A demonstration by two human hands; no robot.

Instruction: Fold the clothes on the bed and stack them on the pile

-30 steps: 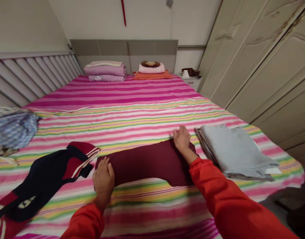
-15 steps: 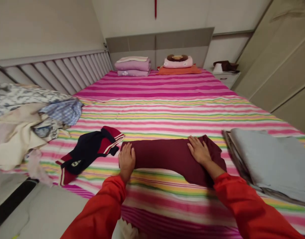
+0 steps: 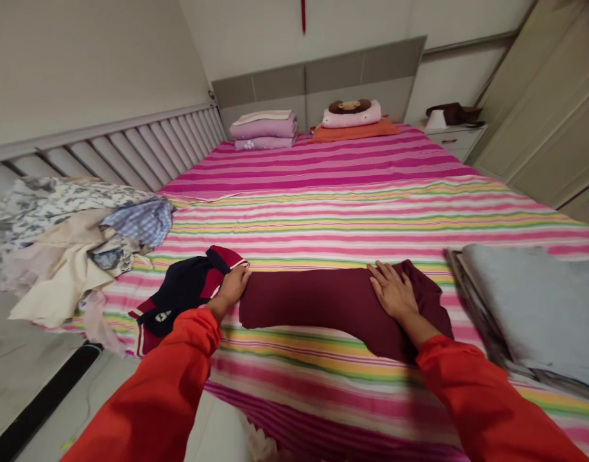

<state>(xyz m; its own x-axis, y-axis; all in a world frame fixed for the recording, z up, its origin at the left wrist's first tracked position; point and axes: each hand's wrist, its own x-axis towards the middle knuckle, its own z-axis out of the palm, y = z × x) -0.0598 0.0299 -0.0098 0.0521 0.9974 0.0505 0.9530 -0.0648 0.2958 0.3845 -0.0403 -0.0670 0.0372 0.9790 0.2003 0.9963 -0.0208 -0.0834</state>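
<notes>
Maroon trousers (image 3: 304, 296) lie flat and folded lengthwise across the near part of the bed, bunched at their right end. My right hand (image 3: 394, 294) rests palm down on that wider end, fingers stretched out. At the far left corner of the trousers is my left hand (image 3: 233, 286), its fingers drawn together on the edge of the cloth. Partly behind that hand, a navy and red garment (image 3: 186, 282) with white-striped trim lies crumpled on the striped bedsheet (image 3: 323, 224).
A loose heap of clothes (image 3: 73, 244) lies at the left by the bed rail (image 3: 145, 147). Folded grey cloth (image 3: 530, 308) sits at the right. Folded lilac bedding (image 3: 264, 130) and a pink pillow (image 3: 352, 115) on an orange one (image 3: 355, 131) stand by the headboard (image 3: 260, 80).
My left hand has slid left and a little away from me, from lying on the trousers to their far left corner. My right hand stays on the wider end.
</notes>
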